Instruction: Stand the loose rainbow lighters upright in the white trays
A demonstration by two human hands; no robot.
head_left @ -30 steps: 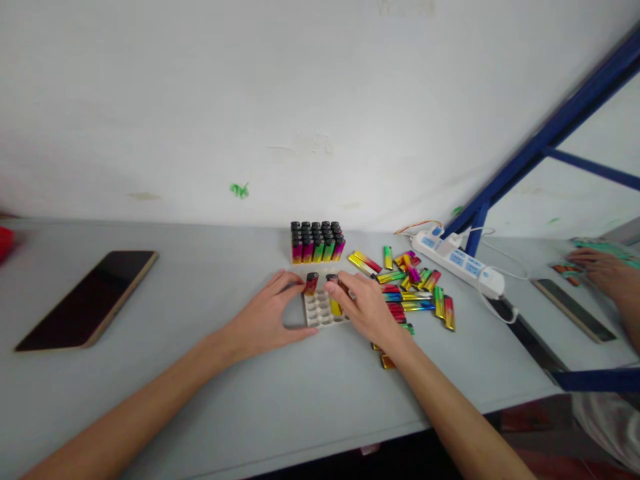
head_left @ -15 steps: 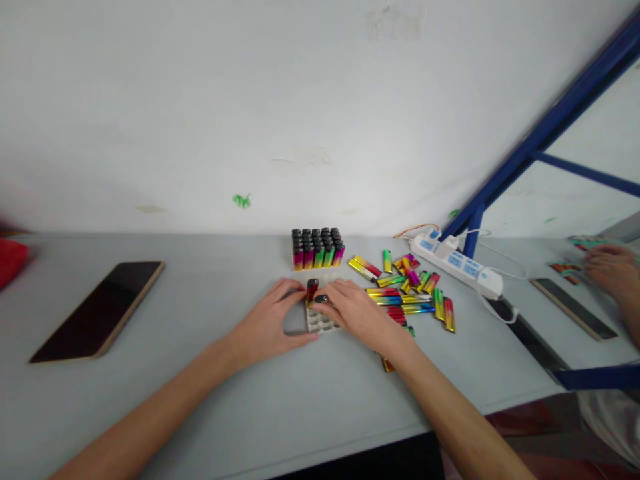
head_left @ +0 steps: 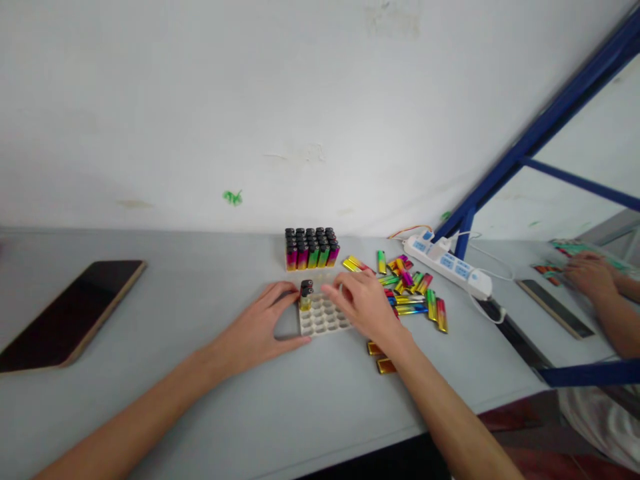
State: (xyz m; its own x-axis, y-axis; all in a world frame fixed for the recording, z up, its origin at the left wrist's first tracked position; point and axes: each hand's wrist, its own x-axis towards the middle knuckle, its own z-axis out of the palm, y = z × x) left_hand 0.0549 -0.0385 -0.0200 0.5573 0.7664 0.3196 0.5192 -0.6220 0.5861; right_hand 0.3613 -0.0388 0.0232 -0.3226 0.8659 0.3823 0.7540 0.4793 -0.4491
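Note:
A white tray with rows of holes (head_left: 326, 320) lies on the table before me. My left hand (head_left: 263, 323) spans its left side, fingers at the back corner and thumb at the front corner, gripping it. Two black-topped lighters (head_left: 306, 297) stand upright in the tray's back left holes, beside my left fingertips; the front one has a yellow body. My right hand (head_left: 364, 303) hovers over the tray's right part, fingers apart, with nothing seen in them. Behind stands a block of several upright black-topped lighters (head_left: 313, 255), with pink, green and yellow bodies.
Loose colourful lighters (head_left: 411, 288) lie scattered right of the tray, and two golden ones (head_left: 385, 365) nearer me. A white power strip (head_left: 447, 262) with cables sits by a blue metal frame (head_left: 500, 183). A phone (head_left: 70, 310) lies left. Another person's hands (head_left: 590, 273) are beyond the frame.
My right hand has let go of the lighter at the tray's left and moved right, baring the holes. Two lighters now show standing in the corner. My left hand keeps its place at the tray.

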